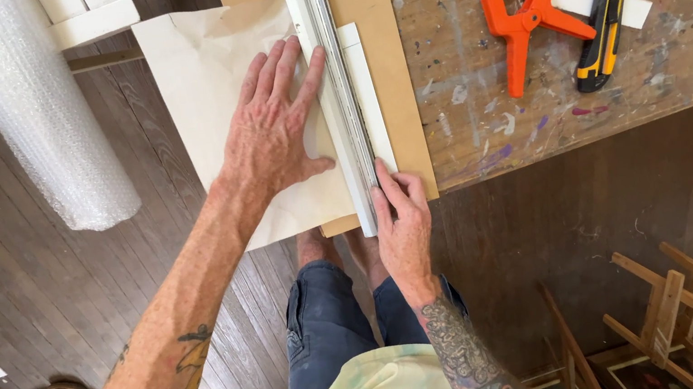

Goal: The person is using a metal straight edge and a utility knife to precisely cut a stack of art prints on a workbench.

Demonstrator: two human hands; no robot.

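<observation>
My left hand [272,128] lies flat, fingers spread, on a sheet of cream paper [200,70] that hangs over the table's left edge; its fingertips press against a long metal straightedge [325,51]. The straightedge runs away from me over a brown board [387,69]. A white strip [368,91] shows along the straightedge's right side. My right hand [404,227] pinches the near end of the straightedge and strip at the board's front edge.
An orange spring clamp [521,17] and a yellow-and-black utility knife [605,23] lie on the paint-stained worktable [589,103] to the right. A bubble wrap roll [32,113] leans at left. Wooden easel frames [684,309] stand on the floor at lower right.
</observation>
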